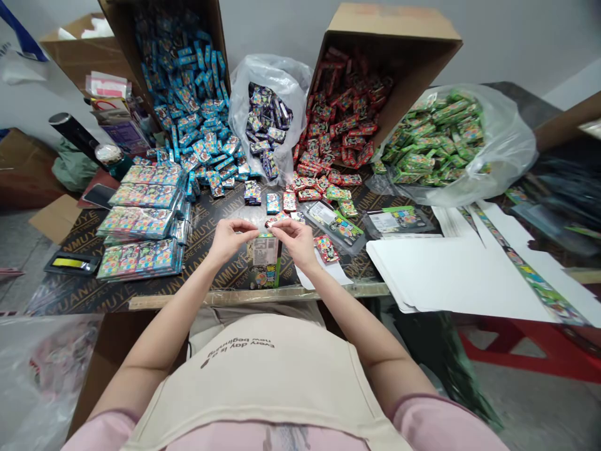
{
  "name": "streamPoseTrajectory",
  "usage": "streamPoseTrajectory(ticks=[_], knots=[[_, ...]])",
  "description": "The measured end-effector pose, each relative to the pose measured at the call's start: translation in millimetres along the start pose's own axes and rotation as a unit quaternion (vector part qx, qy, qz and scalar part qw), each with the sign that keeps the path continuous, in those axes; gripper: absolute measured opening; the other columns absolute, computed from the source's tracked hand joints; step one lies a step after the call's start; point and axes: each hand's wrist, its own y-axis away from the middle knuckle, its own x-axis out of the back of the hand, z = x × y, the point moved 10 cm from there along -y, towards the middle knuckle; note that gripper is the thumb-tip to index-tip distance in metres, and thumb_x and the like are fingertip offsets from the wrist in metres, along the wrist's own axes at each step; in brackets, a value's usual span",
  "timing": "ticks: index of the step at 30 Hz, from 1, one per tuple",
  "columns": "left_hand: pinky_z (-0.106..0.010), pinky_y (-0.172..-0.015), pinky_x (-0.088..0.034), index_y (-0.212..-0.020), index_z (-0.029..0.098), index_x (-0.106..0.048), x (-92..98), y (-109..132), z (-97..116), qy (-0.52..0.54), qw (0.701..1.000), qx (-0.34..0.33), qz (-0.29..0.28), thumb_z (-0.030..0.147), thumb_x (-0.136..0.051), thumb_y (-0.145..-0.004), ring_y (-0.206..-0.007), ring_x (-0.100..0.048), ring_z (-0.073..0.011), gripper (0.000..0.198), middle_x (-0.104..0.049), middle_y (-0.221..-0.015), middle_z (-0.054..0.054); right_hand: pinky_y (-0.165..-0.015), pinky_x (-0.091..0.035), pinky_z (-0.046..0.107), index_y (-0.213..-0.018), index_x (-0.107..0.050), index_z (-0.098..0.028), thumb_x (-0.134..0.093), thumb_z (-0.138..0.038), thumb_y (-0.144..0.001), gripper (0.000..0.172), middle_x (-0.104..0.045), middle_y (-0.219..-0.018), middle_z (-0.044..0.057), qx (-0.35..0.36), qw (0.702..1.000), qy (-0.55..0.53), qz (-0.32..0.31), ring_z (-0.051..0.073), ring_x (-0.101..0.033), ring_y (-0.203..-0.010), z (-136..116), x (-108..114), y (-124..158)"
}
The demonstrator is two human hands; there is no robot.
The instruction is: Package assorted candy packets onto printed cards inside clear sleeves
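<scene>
Over the near middle of the table, my left hand [232, 239] and my right hand [299, 240] pinch the top edge of a clear plastic bag [263, 254]. Inside it shows a printed green-and-black card with a pale label panel. The fingertips are close together at the bag's opening, and whether anything else is between them is hidden. Just beyond my fingers lie a blue small box [273, 203], a red one [290, 201] and a purple one [252, 192]. Another red small box [326, 248] rests on white paper right of my right hand.
Stacks of filled packets [141, 258] stand at left. Behind are a carton of blue boxes [200, 103], a bag of purple ones [270, 119], a carton of red ones [347, 119] and a bag of green ones [441, 134]. White sheets [460, 275] lie at right.
</scene>
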Motion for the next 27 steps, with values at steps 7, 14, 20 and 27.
streamPoseTrajectory(ticks=[7,14,20,27], knots=[[-0.025,-0.061,-0.046,-0.06,0.016,-0.069,-14.3,15.4,36.1,-0.145,0.972,-0.18,-0.042,0.028,-0.073,-0.071,-0.066,-0.063,-0.0158,0.017,-0.069,-0.069,-0.006,-0.072,-0.052,0.032,-0.073,-0.071,-0.021,-0.073,-0.047,-0.075,0.026,-0.072,-0.075,0.001,0.03,0.996,0.068,-0.042,0.017,-0.066,-0.071,-2.5,0.7,8.6],[-0.026,-0.064,-0.043,-0.096,0.021,-0.074,-35.1,29.4,44.3,-0.316,0.899,-0.284,-0.106,0.022,-0.058,-0.087,-0.069,-0.056,-0.0141,0.018,-0.06,-0.076,-0.003,-0.1,-0.04,0.041,-0.103,-0.073,-0.021,-0.052,-0.043,-0.092,0.032,-0.066,-0.116,0.011,0.139,0.942,0.303,-0.04,0.025,-0.057,-0.113,-2.3,59.0,-11.4],[-0.026,-0.065,-0.043,-0.103,0.025,-0.075,-42.0,34.4,42.6,-0.326,0.884,-0.312,-0.121,0.022,-0.052,-0.091,-0.072,-0.054,-0.0134,0.026,-0.055,-0.08,-0.003,-0.088,-0.031,0.048,-0.076,-0.075,-0.02,-0.067,-0.026,-0.079,0.01,-0.064,-0.097,0.012,0.012,0.817,0.572,-0.076,0.032,-0.049,-0.104,70.5,118.0,-31.3],[-0.025,-0.064,-0.045,-0.097,0.025,-0.077,-38.8,31.9,39.4,-0.281,0.908,-0.299,-0.086,0.022,-0.055,-0.089,-0.071,-0.057,-0.0131,0.023,-0.06,-0.079,-0.004,-0.09,-0.028,0.045,-0.069,-0.065,-0.019,-0.059,-0.019,-0.08,0.012,-0.065,-0.089,0.009,0.046,0.839,0.535,-0.089,0.028,-0.05,-0.099,84.3,109.7,-10.3]])
